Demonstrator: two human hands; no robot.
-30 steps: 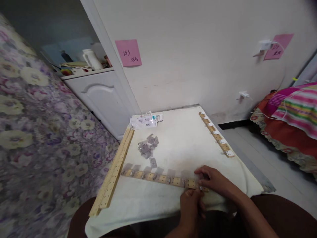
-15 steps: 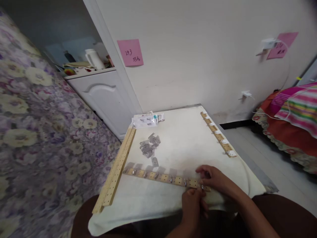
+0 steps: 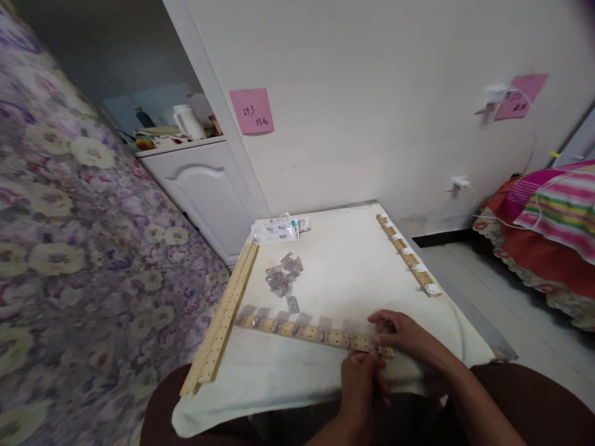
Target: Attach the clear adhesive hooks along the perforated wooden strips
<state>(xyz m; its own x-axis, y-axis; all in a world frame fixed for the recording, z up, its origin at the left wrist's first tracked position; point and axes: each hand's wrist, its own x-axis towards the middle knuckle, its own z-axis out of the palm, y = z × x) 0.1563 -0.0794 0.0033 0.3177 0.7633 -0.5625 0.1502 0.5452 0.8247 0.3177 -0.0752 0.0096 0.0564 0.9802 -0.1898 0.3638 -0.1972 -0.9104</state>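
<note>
Cream cloth (image 3: 260,390), one: near edge hanging close to the knees (image 3: 525,399). Left hand (image 3: 360,376): fingers curled almost closed, tips at the near side of the strip (image 3: 334,337) by its right end; whether anything is pinched cannot be told. Right hand (image 3: 397,331): just beyond, half bent, a gap between thumb and forefinger, thumb beside the end hook (image 3: 379,350); any hold on it is unclear. Strip: drilled wood, lying aslant across the near part of the cloth, hooks along its length. Handling note — probably best with one hand bracing the strip and the other squaring the end hook to its neighbours. Bare strips (image 3: 217,347), pair: along the left edge, just beside the strip's left end, so little slack that way. Single hook (image 3: 292,304): beyond the strip. Pile of hooks (image 3: 281,279): farther on, left of centre. Second strip (image 3: 413,260), with white tabs: along the right edge. Widest room for moving — between pile and second strip. Packets (image 3: 279,231): far left corner, near the wall (image 3: 339,136).
</note>
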